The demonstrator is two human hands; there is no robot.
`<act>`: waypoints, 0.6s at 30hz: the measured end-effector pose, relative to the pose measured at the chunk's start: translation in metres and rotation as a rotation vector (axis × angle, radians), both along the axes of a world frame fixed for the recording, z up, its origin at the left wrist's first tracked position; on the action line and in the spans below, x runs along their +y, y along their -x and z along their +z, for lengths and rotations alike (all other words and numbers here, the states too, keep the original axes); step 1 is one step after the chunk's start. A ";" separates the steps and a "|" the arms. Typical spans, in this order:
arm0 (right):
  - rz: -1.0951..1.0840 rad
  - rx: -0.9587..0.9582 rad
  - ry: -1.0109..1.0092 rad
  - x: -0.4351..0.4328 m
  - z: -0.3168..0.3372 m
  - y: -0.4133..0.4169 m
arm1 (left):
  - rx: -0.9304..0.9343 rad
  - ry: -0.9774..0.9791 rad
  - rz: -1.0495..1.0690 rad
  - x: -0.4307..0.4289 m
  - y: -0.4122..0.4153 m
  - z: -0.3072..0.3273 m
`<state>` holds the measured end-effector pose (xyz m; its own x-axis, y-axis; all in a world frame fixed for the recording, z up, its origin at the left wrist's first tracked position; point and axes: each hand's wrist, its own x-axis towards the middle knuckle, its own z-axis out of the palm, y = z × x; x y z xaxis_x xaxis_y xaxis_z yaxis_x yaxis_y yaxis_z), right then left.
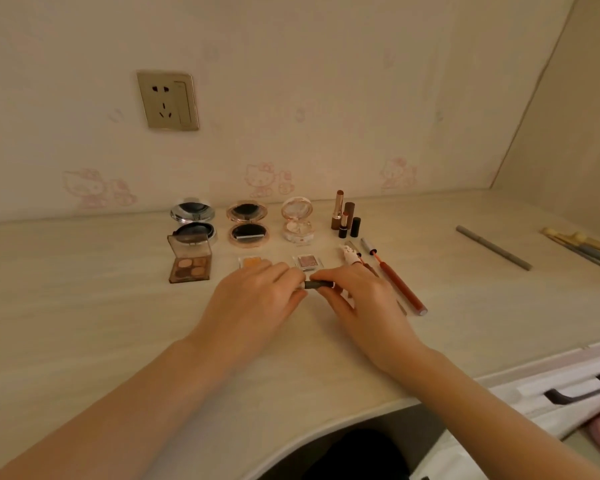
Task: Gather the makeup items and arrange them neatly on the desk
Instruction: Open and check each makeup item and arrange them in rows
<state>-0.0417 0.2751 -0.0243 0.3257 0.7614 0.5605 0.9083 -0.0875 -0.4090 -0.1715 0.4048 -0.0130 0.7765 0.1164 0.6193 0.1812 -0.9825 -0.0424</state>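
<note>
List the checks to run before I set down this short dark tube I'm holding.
1. Both the left hand and right hand grip the short dark grey tube: ok.
2. Tube's cap closed: cannot tell, fingers hide its ends.
3. Free space on the pale wooden desk: ok.
4. The long grey pencil gathered with the rest: not ok, lies apart at right.
5. The upright brown lipsticks clear of the hands: ok.
</note>
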 end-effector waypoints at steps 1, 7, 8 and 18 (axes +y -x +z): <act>0.005 -0.023 -0.015 -0.001 -0.001 0.000 | -0.011 0.021 -0.022 -0.001 0.000 -0.001; 0.026 -0.143 -0.088 0.000 -0.003 -0.003 | -0.024 -0.008 -0.005 -0.001 0.002 -0.002; 0.035 -0.164 -0.100 0.001 -0.004 -0.002 | -0.018 -0.010 0.003 -0.001 0.002 -0.002; 0.085 -0.300 -0.183 -0.001 -0.003 0.003 | 0.094 -0.012 0.072 -0.005 0.006 0.000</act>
